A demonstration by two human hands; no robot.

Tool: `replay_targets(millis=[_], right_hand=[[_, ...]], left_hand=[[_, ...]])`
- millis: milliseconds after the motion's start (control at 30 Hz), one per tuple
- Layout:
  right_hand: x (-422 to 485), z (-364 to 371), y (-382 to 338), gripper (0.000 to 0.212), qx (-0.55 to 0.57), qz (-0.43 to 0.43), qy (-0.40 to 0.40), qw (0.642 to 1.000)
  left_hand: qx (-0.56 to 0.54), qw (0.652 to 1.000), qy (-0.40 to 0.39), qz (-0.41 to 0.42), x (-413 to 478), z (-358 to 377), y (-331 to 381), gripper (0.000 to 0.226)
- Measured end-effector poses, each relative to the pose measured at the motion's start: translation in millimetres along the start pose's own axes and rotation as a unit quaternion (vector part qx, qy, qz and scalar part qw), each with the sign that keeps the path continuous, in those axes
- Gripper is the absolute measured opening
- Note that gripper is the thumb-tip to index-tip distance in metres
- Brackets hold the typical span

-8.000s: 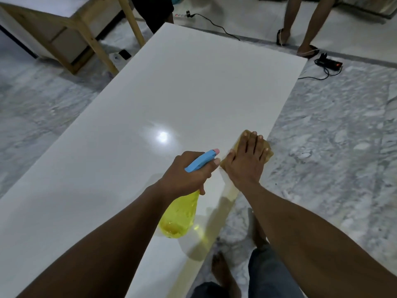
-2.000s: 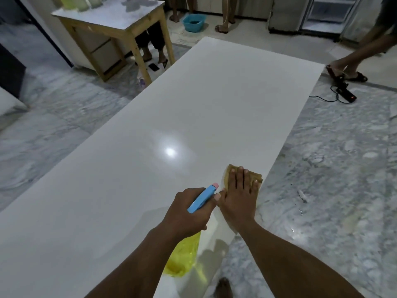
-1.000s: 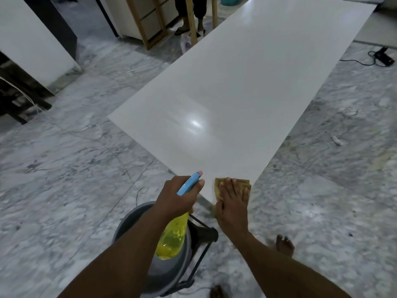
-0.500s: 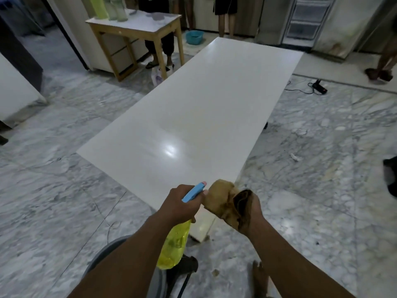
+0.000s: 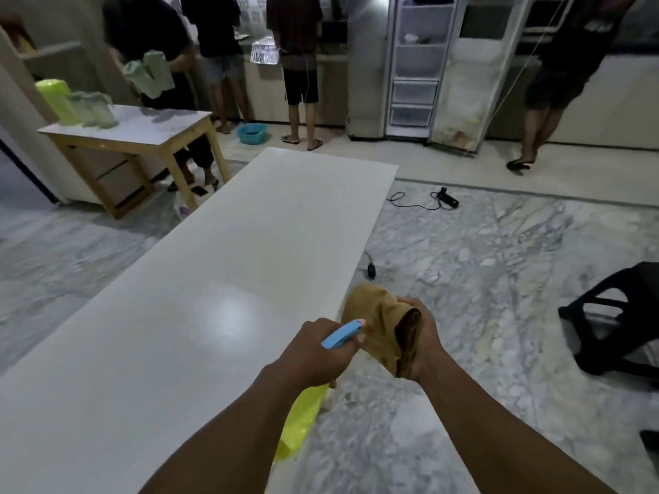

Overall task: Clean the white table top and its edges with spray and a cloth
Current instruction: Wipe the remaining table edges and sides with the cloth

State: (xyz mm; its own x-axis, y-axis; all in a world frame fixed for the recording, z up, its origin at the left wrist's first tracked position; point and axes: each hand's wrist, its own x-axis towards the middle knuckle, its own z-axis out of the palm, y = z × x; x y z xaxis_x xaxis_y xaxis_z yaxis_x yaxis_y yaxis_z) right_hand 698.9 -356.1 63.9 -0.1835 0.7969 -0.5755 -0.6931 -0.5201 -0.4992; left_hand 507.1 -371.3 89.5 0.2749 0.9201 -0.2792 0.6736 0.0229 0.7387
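The long white table top (image 5: 221,287) runs away from me, its right edge beside my hands. My left hand (image 5: 317,354) grips a yellow spray bottle (image 5: 301,420) by its blue head, the bottle hanging down over the table's right edge. My right hand (image 5: 420,336) holds a bunched brown-yellow cloth (image 5: 378,322) in the air just off that edge, above the floor. The cloth touches neither the table nor the bottle's body.
A black stool (image 5: 620,315) stands on the marble floor at the right. A power strip and cable (image 5: 445,199) lie beyond the table's far right corner. A wooden side table (image 5: 142,137) with green containers stands at the left. Several people stand at the far counter and open fridge (image 5: 428,65).
My right hand lifted the cloth off the table corner and bunched it up in the air. The view rose and the table now lies to my left.
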Motion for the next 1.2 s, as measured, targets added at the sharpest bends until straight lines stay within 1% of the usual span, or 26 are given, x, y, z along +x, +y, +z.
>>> replay_targets(millis=[133, 300, 400, 467, 500, 567, 733, 767, 833, 900, 1000, 1033, 1067, 1100, 1133, 1167, 1200], right_hand=[[39, 0, -66, 0.056, 0.027, -0.013, 0.004, 1.000], [105, 6, -127, 0.054, 0.030, -0.033, 0.015, 0.999], [149, 12, -156, 0.049, 0.018, -0.029, 0.041, 0.999], [175, 17, -176, 0.042, 0.016, -0.022, 0.058, 0.998], [193, 19, -187, 0.039, 0.007, -0.025, 0.065, 0.998], [217, 21, -203, 0.037, -0.002, -0.022, 0.082, 0.996], [286, 23, -243, 0.045, -0.043, -0.008, 0.132, 0.990], [299, 26, -252, 0.043, -0.048, -0.005, 0.139, 0.989], [332, 33, -272, 0.028, -0.080, -0.012, 0.138, 0.987], [364, 39, -293, 0.015, -0.148, -0.035, 0.171, 0.973], [431, 36, -331, 0.018, -0.204, -0.059, 0.236, 0.948], [464, 29, -346, 0.020, -0.223, -0.071, 0.258, 0.937], [500, 19, -358, 0.031, -0.244, -0.092, 0.267, 0.928], [525, 14, -368, 0.049, -0.271, -0.106, 0.283, 0.914], [548, 10, -380, 0.060, -0.311, -0.119, 0.296, 0.895], [567, 11, -392, 0.060, -0.328, -0.147, 0.301, 0.883], [585, 12, -403, 0.051, -0.347, -0.180, 0.297, 0.871]], left_hand=[[0.019, 1.000, -0.004, 0.014, 68, -5, 36, 0.045], [0.026, 0.999, -0.008, 0.038, 153, -34, 52, 0.037], [0.022, 0.999, -0.001, 0.045, 207, -53, 51, 0.042], [0.016, 0.999, 0.006, 0.049, 240, -65, 54, 0.032], [0.005, 0.999, 0.005, 0.048, 260, -71, 57, 0.030], [-0.010, 0.999, 0.003, 0.046, 292, -80, 64, 0.034], [-0.011, 0.999, -0.005, 0.044, 367, -94, 74, 0.037], [-0.019, 0.999, -0.002, 0.039, 380, -97, 75, 0.036], [-0.042, 0.999, 0.007, 0.025, 413, -102, 77, 0.043], [-0.042, 0.999, 0.004, 0.011, 445, -104, 79, 0.047], [-0.039, 0.999, -0.001, -0.011, 502, -108, 82, 0.041], [-0.040, 0.999, 0.001, -0.023, 524, -109, 83, 0.042], [-0.042, 0.998, 0.003, -0.036, 546, -110, 84, 0.043], [-0.045, 0.998, 0.005, -0.045, 565, -111, 85, 0.043], [-0.049, 0.997, 0.007, -0.053, 587, -110, 86, 0.042], [-0.055, 0.997, 0.012, -0.059, 607, -110, 89, 0.040], [-0.061, 0.996, 0.018, -0.062, 623, -110, 92, 0.038]])
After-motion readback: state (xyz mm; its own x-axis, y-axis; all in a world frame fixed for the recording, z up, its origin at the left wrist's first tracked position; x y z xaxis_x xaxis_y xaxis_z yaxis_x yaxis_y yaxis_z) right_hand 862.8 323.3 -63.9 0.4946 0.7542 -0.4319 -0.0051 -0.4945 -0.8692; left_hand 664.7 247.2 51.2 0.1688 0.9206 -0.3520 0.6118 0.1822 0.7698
